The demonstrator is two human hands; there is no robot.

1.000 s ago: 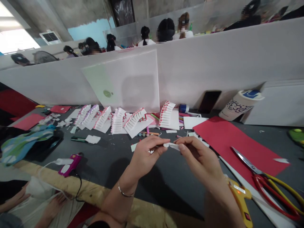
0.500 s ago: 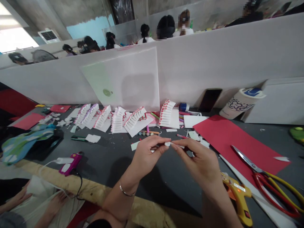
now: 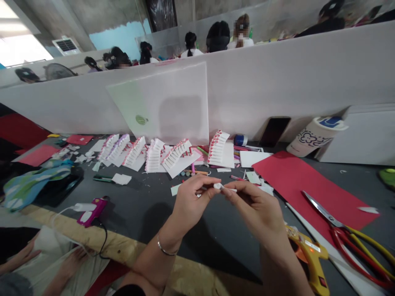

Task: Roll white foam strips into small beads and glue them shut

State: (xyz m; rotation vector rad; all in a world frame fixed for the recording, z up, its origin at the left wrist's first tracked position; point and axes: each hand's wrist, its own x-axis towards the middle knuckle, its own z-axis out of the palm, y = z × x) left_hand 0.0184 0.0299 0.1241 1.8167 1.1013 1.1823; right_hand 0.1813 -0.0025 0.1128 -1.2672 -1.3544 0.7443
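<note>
A narrow white paper strip point(image 3: 218, 186), wound into a small roll at one end, is held above the dark table between my two hands. My left hand point(image 3: 191, 199) pinches the rolled end between thumb and fingers. The strip's loose tail is pinched by my right hand point(image 3: 258, 207), close beside the left. Behind my hands stand several folded white cards point(image 3: 178, 154) edged with small red, pink or purple pieces. My fingers cover part of the strip.
On the right lie red-and-yellow-handled scissors point(image 3: 336, 230), a yellow glue gun point(image 3: 313, 263) and red paper point(image 3: 284, 172). A white cup point(image 3: 313, 137) and a phone point(image 3: 274, 131) stand behind. To the left are a cutter knife point(image 3: 103, 178), a pink power adapter point(image 3: 92, 211) and a co-worker's hands point(image 3: 72, 263).
My fingers have shifted slightly on the strip, and the rolled end has turned a little. The whole view has moved marginally; both hands keep their pinch.
</note>
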